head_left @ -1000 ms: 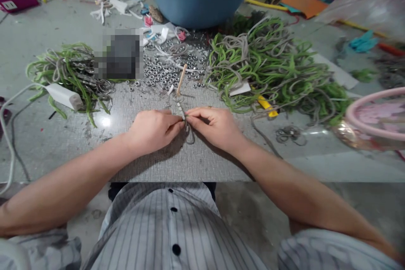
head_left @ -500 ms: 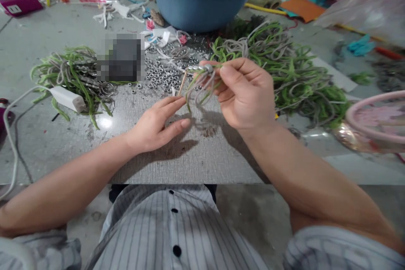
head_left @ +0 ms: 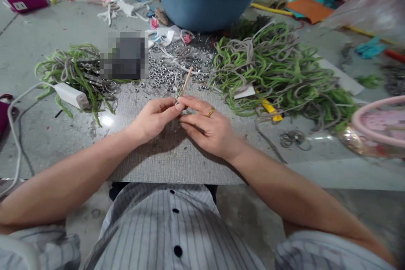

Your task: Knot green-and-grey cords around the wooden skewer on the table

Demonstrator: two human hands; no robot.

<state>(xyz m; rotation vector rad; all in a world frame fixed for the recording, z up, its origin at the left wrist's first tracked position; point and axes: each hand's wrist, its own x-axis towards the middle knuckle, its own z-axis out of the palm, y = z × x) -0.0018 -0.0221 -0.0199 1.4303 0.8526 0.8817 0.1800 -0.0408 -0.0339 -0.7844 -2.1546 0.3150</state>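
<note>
My left hand (head_left: 155, 118) and my right hand (head_left: 211, 130) meet above the table's middle, thumbs and fingers pinched together. Between them is a small piece of green and grey cord (head_left: 179, 91), mostly hidden by the fingers. A thin wooden stick (head_left: 187, 79) rises from where the fingertips meet; which hand grips it I cannot tell. Just beyond lie many small silver beads (head_left: 161, 74), loose on the table. A large tangle of green and grey cords (head_left: 268, 67) lies beyond my right hand. On the left rests a smaller cord bundle with metal rings (head_left: 79, 65).
A blue basin (head_left: 202, 8) stands at the back. A white plug adapter (head_left: 70, 95) with its cable lies at left, near a blurred dark block (head_left: 129, 57). At right are a yellow tool (head_left: 271, 109) and a pink-rimmed item (head_left: 379, 114).
My right hand has come down and left from its raised position, bringing the beaded cord to my left hand. My left fingers, stretched out before, are now pinched with the right ones.
</note>
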